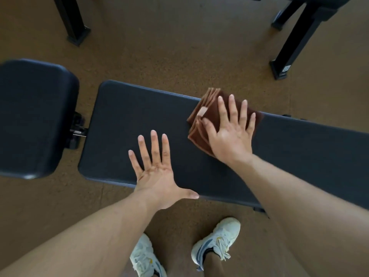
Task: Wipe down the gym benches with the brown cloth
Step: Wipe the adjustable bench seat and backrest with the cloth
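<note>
Both hands are over the long black bench pad, the worktop (199, 136), w/ arms reaching fwd from the bottom of the view.

The left hand (157, 172) lies flat, palm down, on the near part of the pad. Fingers are straight and spread, pointing away from the person; the thumb sticks out to the right, over the near edge of the pad. It grasps nothing, it is released.

The right hand (229, 132) is also flat, palm down, fingers straight and a bit spread, pointing away and slightly left. It presses on top of the brown cloth (201, 108); fingers are not curled round it, so it is a flat press, no grip.

The brown cloth is folded in several layers, approx. a square, turned like a diamond to the pad's edges. It sits at the far edge of the pad, right of the middle, and one corner goes a little over that far edge. The layered edges show at the left side of the cloth, near a small pale label (203, 112).

The pad's long axis runs left to right in the view, dropping a bit toward the right. Just left of it, after a small gap w/ a metal hinge (76, 129), is the seat pad (34, 116). Below, two white sneakers (215, 240) stand on the brown floor (159, 47). Black frame legs (293, 39) of other equipment stand on the far side.
</note>
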Demonstrator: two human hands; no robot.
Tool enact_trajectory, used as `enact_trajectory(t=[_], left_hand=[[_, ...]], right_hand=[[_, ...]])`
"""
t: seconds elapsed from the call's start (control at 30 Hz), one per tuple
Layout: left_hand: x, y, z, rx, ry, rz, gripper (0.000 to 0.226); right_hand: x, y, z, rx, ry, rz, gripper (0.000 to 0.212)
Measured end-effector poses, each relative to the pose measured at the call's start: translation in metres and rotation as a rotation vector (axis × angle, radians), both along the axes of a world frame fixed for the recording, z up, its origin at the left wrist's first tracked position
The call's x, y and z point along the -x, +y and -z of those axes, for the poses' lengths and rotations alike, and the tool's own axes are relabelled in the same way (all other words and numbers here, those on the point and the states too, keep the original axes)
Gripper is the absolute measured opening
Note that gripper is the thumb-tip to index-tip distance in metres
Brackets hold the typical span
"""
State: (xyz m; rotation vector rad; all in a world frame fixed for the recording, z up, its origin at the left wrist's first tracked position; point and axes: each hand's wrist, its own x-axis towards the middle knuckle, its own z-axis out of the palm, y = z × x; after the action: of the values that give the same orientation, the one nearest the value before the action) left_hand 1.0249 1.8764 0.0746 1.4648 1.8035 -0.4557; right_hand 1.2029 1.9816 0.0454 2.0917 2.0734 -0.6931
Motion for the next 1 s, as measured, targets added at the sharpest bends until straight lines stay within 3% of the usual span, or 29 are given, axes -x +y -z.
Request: enact_trajectory(t=[0.13, 0.3, 0.4, 0.5, 0.6, 0.7, 0.83, 1.0], left_hand=[[0.002, -0.002, 0.006, -0.036, 0.001, 0.012, 0.164], [0.003, -0.009, 0.008, -0.111, -0.036, 0.002, 0.163], [0.008, -0.012, 0.009, -0.208, -0.13, -0.031, 0.158], [0.028, -0.032, 0.003, -0.421, -0.309, -0.128, 0.143], [0.058, -0.085, 0.005, -0.632, -0.287, -0.351, 0.114], [0.088, -0.149, 0.015, -0.531, -0.225, -0.527, 0.095], [0.11, -0.189, 0.015, -0.421, -0.177, -0.586, 0.086], [0.11, -0.168, -0.001, -0.5, -0.159, -0.529, 0.084]], right_hand=[[0.015, 0.022, 0.003, -0.016, -0.025, -0.009, 0.075], [-0.006, -0.076, -0.004, -0.032, 0.023, -0.197, 0.071], [-0.01, -0.116, -0.005, 0.027, -0.012, -0.202, 0.072], [0.002, -0.108, -0.009, 0.044, -0.036, -0.158, 0.076], [0.044, -0.079, -0.01, 0.004, -0.052, -0.139, 0.077], [0.129, -0.038, -0.009, -0.024, 0.003, -0.193, 0.072], [0.222, -0.038, -0.006, -0.081, 0.087, -0.46, 0.07], [0.182, -0.1, -0.004, -0.159, 0.133, -0.729, 0.063]])
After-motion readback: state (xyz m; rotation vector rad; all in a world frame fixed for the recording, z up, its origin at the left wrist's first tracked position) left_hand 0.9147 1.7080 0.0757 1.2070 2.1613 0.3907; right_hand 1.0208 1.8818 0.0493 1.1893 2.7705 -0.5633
